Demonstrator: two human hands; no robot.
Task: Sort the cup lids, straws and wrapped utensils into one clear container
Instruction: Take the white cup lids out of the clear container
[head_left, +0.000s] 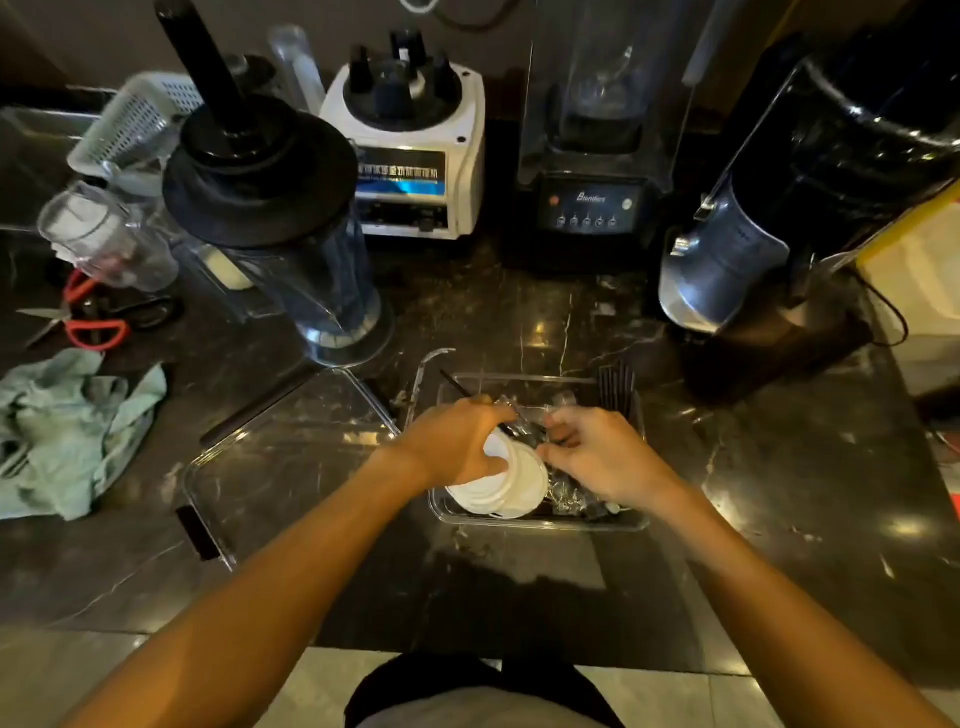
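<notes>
A clear rectangular container (540, 524) sits on the dark marble counter in front of me. A stack of white cup lids (511, 488) lies on its side in the container's left part, and my left hand (457, 441) grips it from above. To the right of the lids my right hand (602, 452) reaches in, its fingers curled among clear-wrapped utensils (563, 493). Black straws (616, 387) stand in the container's far right corner, and one thin black straw (454, 383) sticks out past my left hand.
The container's clear lid (291, 457) lies flat to the left. A blender jug (291, 218) stands behind it, with a white blender base (415, 156) and two more machines along the back. Scissors (93, 317) and a green cloth (67, 431) lie far left.
</notes>
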